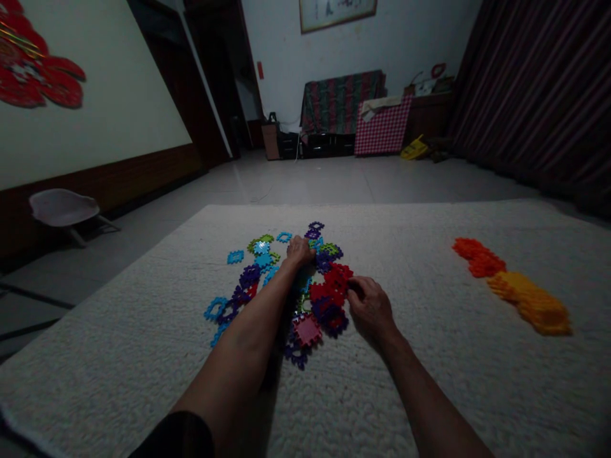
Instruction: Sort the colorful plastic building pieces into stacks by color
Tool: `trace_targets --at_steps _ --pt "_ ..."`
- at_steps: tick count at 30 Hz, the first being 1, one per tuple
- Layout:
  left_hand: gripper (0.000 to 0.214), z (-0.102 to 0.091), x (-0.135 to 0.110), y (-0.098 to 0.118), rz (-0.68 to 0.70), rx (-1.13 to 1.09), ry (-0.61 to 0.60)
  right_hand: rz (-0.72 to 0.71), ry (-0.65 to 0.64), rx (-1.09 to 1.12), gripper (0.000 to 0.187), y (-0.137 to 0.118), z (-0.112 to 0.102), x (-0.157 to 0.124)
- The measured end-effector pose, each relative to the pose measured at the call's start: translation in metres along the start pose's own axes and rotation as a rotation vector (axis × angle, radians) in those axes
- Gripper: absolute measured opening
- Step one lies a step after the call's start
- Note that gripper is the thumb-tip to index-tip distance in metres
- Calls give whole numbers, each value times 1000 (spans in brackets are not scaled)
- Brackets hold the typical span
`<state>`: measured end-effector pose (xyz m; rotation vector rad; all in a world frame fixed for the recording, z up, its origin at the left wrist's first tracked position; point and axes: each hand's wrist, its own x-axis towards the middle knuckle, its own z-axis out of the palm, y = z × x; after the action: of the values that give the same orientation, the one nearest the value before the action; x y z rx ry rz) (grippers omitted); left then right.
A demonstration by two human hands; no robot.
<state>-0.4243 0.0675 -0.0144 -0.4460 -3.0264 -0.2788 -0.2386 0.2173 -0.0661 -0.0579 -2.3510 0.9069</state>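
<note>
A loose pile of flat, toothed plastic building pieces in blue, purple, green and red lies on a pale textured mat (pixel 181 286). At the far side of the pile, my left hand (pixel 300 249) reaches down with its fingers curled; what is under the fingertips is hidden. My right hand (pixel 375 308) is at the pile's right edge, thumb and fingers closed at the rim of a red piece (pixel 338 278). A pink-red square piece (pixel 307 330) lies nearer me, beside purple pieces (pixel 296 353). Blue pieces (pixel 216 308) are scattered on the left.
To the right lie an orange-red group (pixel 478 257) and a yellow-orange row (pixel 529 300) of similar pieces. A pale stool (pixel 64 208) stands at the left wall. Cloth-covered furniture (pixel 341 105) and a yellow object (pixel 414 148) are at the back.
</note>
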Motion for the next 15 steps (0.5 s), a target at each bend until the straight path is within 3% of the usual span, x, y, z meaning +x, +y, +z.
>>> trace_targets --at_steps 6,9,12,15 --pt "34 -10 -8 2 -1 -19 18 13 5 18 25 0 0 1" --pt "38 -19 -9 14 3 -93 119 63 27 88 26 -1 -1 2" --pt "36 -28 -5 32 -1 -225 187 249 164 226 35 0 -6 4" --pt "39 -33 0 51 44 -333 71 458 301 323 43 5 -11 6"
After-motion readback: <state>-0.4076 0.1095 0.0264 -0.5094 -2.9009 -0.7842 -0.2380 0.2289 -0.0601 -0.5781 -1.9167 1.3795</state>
